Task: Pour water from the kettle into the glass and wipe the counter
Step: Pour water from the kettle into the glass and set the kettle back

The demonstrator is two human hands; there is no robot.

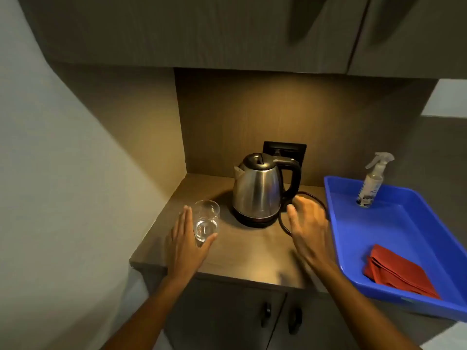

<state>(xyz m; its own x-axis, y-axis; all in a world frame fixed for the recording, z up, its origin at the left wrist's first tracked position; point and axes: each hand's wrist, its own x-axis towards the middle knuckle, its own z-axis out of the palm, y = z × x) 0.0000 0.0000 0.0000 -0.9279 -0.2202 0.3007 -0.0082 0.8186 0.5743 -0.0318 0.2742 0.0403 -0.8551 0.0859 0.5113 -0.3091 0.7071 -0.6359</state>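
Observation:
A steel kettle (257,190) with a black lid and handle stands on its base at the back of the wooden counter (252,256). A clear glass (206,218) stands upright to the kettle's left. My left hand (188,245) is open around the glass's left and near side, thumb by its base; whether it touches is unclear. My right hand (308,223) hovers open just right of the kettle, below its handle, holding nothing. A folded red cloth (401,272) lies in the blue tray (429,218) on the right.
A spray bottle (372,183) stands at the far end of the tray. The kettle's black cord (283,222) loops on the counter under my right hand. A wall socket (285,149) sits behind the kettle. Wall cupboards hang overhead; a wall closes the left side.

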